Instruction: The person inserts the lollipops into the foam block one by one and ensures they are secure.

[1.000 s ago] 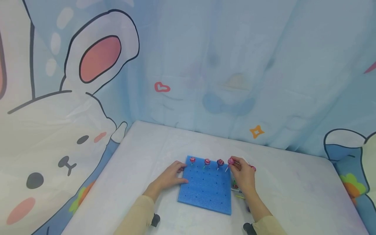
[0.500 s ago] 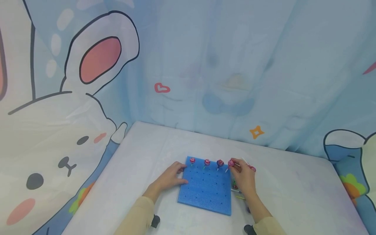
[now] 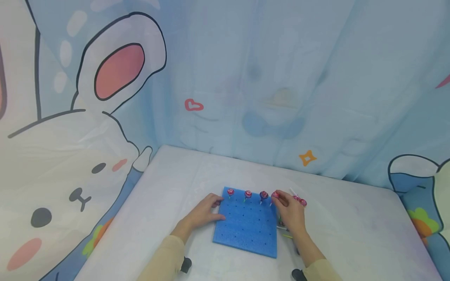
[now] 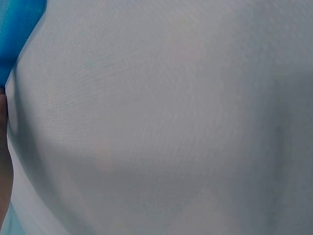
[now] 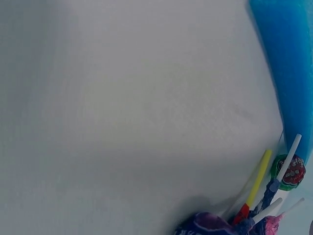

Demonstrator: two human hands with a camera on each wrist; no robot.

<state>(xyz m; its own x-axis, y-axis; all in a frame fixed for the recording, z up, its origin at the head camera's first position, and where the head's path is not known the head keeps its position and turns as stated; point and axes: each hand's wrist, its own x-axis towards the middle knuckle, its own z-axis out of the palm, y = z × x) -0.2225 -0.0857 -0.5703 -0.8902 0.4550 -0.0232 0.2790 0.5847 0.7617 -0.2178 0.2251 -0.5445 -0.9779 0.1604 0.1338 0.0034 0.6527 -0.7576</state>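
A blue foam board (image 3: 242, 238) with rows of small holes lies on the table. My left hand (image 3: 199, 211) rests at its left edge, the thumb lying just over the border and the fingers against the side. Three wrapped lollipops stand along the far row: one at the left corner (image 3: 230, 192), a second (image 3: 247, 194) beside it, and a darker one (image 3: 263, 195). At the far right corner my right hand (image 3: 293, 214) pinches a pink lollipop (image 3: 275, 194) by its head, its white stick pointing down to the board.
More lollipops lie to the board's right, partly hidden under my right hand: a pink one (image 3: 303, 202), a green-and-red one (image 5: 292, 172) and a purple one (image 5: 205, 225). A yellow stick (image 5: 259, 177) shows among them. A printed curtain (image 3: 225, 78) hangs behind the white table (image 3: 351, 234).
My right hand and the head of the pink lollipop have shifted slightly left and down. My left hand and the board have stayed in place.
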